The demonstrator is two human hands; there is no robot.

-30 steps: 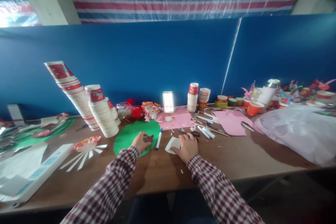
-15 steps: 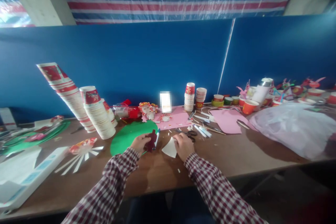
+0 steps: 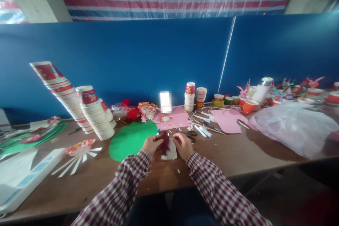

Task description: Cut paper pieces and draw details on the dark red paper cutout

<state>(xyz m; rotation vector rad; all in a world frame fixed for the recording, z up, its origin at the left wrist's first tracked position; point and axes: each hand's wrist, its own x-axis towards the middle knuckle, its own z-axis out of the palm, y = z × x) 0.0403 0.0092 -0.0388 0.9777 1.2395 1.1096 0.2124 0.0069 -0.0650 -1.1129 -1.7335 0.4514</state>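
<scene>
My left hand [image 3: 153, 143] pinches a dark red cut-out [image 3: 165, 143], which looks like thin paper or felt with an uneven outline. Behind it is a white piece of paper [image 3: 172, 151], partly covered by the cut-out. My right hand [image 3: 184, 144] has its thumb and fingers closed on the upper right edge of that white piece. A blue-capped marker [image 3: 158, 131] shows just beyond my left fingers. Black scissors [image 3: 191, 134] lie on the table right behind my right hand. A round green sheet [image 3: 132, 139] lies to the left of my left hand.
Tall stacks of paper cups [image 3: 96, 116] lean at the left. A cut cup with spread strips [image 3: 82, 150] lies in front of them. Pink sheets [image 3: 227, 120], markers [image 3: 202, 130] and a white plastic bag [image 3: 293, 127] are at the right. A blue partition [image 3: 148, 56] stands behind.
My left hand has moved right, bringing the dark red cut-out over the white piece. My right hand still grips the white piece, which has turned slightly. The view has shifted a little.
</scene>
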